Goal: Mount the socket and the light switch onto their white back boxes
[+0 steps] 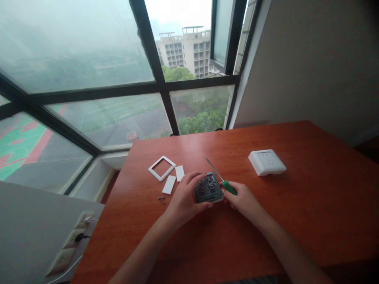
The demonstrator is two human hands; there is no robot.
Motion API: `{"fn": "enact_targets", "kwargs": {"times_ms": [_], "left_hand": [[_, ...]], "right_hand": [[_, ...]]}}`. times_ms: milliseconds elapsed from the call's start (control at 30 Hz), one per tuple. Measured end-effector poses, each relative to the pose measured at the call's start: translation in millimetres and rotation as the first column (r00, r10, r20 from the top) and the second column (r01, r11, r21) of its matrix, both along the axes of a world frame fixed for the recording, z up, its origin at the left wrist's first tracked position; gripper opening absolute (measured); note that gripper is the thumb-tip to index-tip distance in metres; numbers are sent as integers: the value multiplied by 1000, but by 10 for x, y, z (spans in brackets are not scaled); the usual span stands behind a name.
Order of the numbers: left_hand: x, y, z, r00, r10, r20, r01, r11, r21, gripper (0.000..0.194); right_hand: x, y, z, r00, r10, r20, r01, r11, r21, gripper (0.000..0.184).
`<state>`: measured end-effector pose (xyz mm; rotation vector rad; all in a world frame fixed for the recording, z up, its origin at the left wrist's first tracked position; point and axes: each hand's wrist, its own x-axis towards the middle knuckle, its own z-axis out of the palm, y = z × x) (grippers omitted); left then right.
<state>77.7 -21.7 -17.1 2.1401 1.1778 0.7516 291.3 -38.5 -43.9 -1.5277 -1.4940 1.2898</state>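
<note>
My left hand (184, 199) grips the left side of a dark grey switch module (208, 188), held just above the red-brown table (296, 205). My right hand (243, 199) holds the module's right edge, fingers curled round it. A screwdriver with a green handle (228, 187) and a thin metal shaft lies on the table touching my right hand's fingers; I cannot tell whether the hand grips it.
A white square frame (162, 168) and two small white rocker plates (173, 178) lie left of my hands, with small screws (161, 199) nearer me. A white wall socket (267, 161) sits to the right. Large windows stand behind the table, wall outlets (71, 244) at the lower left.
</note>
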Motion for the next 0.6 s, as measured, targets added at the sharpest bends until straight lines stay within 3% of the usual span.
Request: {"fn": "enact_targets", "kwargs": {"times_ms": [300, 600], "left_hand": [[-5, 7, -45, 1000, -15, 10, 15, 1000, -25, 78], [-20, -48, -29, 999, -47, 25, 47, 999, -9, 65]], "right_hand": [[10, -20, 55, 995, -8, -100, 1, 997, -75, 32], [5, -20, 8, 998, -8, -68, 5, 999, -40, 37]]}}
